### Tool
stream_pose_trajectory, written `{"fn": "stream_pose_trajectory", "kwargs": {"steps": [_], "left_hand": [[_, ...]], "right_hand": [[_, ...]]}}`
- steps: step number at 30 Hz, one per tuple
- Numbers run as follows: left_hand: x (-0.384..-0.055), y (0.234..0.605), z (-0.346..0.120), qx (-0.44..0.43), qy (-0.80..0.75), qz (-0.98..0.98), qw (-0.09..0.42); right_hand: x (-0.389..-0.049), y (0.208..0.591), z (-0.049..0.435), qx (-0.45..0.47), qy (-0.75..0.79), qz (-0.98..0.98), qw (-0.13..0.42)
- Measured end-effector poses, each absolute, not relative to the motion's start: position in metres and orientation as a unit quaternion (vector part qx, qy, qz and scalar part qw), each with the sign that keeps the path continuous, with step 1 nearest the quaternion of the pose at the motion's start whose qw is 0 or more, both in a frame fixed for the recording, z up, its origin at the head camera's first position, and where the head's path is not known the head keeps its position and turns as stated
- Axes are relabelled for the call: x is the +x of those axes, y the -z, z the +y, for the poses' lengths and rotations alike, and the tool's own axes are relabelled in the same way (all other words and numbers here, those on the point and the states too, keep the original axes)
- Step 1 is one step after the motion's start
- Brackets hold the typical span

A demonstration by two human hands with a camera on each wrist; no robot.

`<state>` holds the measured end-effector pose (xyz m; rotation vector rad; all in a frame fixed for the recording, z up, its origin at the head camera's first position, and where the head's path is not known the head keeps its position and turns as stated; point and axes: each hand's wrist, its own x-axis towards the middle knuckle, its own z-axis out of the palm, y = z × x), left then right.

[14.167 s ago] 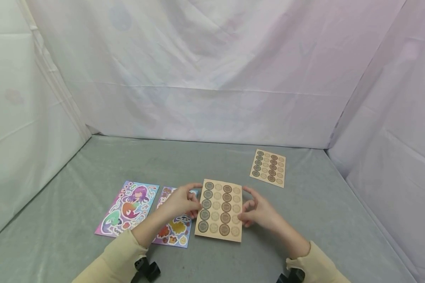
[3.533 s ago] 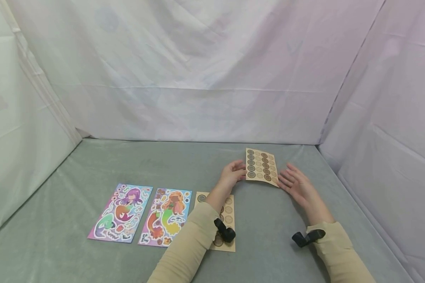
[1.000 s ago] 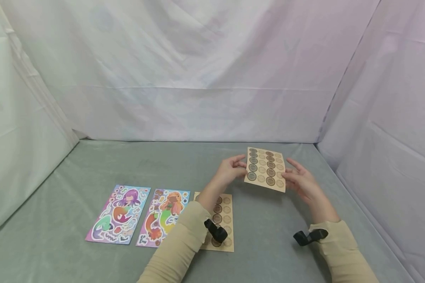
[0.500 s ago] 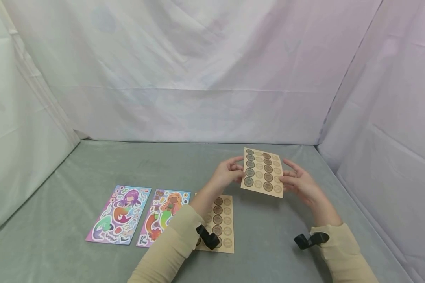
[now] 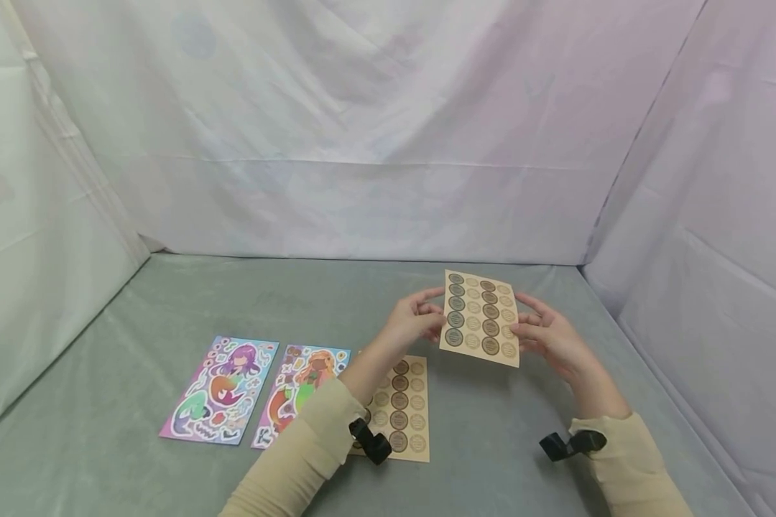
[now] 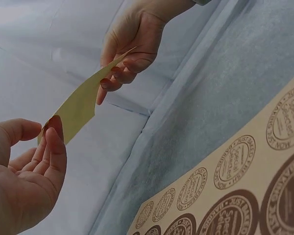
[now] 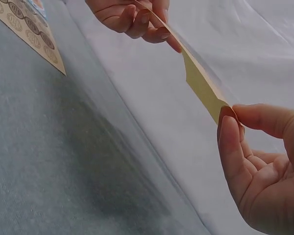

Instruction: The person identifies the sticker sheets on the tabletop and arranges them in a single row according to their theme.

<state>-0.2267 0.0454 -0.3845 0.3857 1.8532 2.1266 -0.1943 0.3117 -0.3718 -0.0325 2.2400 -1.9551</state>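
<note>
Both hands hold a tan sticker sheet (image 5: 481,316) printed with rows of round labels, raised above the table and tilted. My left hand (image 5: 412,319) pinches its left edge between thumb and fingers. At the opposite edge, my right hand (image 5: 550,337) pinches with thumb and fingers. Both wrist views show the sheet's plain yellowish back, slightly bowed between the hands. A second tan sheet (image 5: 417,402) of round stickers lies flat under the left forearm, partly hidden by it. In the left wrist view that flat sheet (image 6: 191,188) reads "Special Selected" on its labels.
Two colourful mermaid sticker sheets lie to the left: a purple-haired one (image 5: 220,391) and an orange-haired one (image 5: 310,366), the latter partly covered by the left sleeve. Grey cloth covers the table (image 5: 265,294). White curtains (image 5: 362,208) stand behind and at both sides.
Earlier, both hands were at the now-flat tan sheet; then they moved to the one at the back right. That sheet has been lifted and drawn slightly nearer, both hands now pinching it.
</note>
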Motion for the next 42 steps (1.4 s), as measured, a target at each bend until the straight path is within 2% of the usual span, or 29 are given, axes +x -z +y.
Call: {"fn": "stream_pose_trajectory", "kwargs": {"steps": [22,42], "left_hand": [[-0.208,0.391,0.035,0.135,-0.733,0.643,0.178],[-0.198,0.401,0.033,0.174,-0.71,0.655,0.193]], "right_hand": [[-0.168,0.373,0.302,-0.026,0.649,0.754,0.095],[-0.157,0.385,0.302,-0.037,0.663,0.741,0.097]]}}
